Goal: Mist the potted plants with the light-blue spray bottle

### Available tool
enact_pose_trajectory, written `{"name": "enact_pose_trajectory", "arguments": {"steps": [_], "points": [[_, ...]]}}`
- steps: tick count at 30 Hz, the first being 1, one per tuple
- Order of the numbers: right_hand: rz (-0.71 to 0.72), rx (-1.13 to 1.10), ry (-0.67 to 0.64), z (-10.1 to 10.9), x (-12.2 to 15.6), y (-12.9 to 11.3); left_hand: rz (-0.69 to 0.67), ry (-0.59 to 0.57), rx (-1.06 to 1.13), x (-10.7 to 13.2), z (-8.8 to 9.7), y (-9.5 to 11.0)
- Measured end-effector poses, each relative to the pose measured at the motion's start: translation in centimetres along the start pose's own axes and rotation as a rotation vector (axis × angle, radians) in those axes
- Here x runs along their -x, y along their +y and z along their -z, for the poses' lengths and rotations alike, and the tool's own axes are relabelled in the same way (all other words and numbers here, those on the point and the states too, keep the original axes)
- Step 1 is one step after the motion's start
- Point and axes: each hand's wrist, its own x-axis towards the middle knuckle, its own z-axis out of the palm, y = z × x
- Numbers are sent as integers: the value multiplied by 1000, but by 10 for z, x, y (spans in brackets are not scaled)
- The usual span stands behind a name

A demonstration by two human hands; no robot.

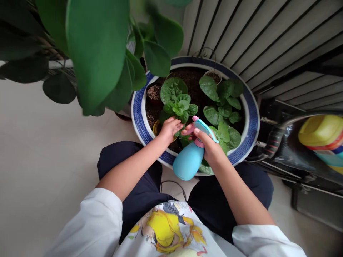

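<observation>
A light blue spray bottle (188, 161) with a pink collar and trigger is in my right hand (210, 142). My fingers wrap round its neck and trigger, and the nozzle points toward a leafy green plant (178, 101). My left hand (171, 129) is at the lower leaves of that plant, fingers stretched out and partly among the foliage; whether they touch a leaf I cannot tell. Both hands are over a large round planter (139, 114) with a blue and white rim. More leafy plants (223, 114) grow in its right half.
Inside the planter stand a small dark pot (154, 91), a yellow pot (156, 127) and a white pot (214, 74). Large leaves (96, 46) hang close at the upper left. A slatted panel (241, 32) rises behind. At the right is a yellow-lidded container (321, 132).
</observation>
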Motion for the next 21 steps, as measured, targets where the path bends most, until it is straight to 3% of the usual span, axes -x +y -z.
{"name": "enact_pose_trajectory", "arguments": {"steps": [6,10,14,21], "points": [[19,-132,111,17,-1,-22,-105,304,-67,-3,11,3],[47,-146,193,27,-5,-31,-159,339,-152,-5,16,1],[48,-169,221,33,-6,-35,-317,428,-280,-5,17,-1],[-194,-330,205,29,-14,-19,-523,398,-422,-6,14,-3]]}}
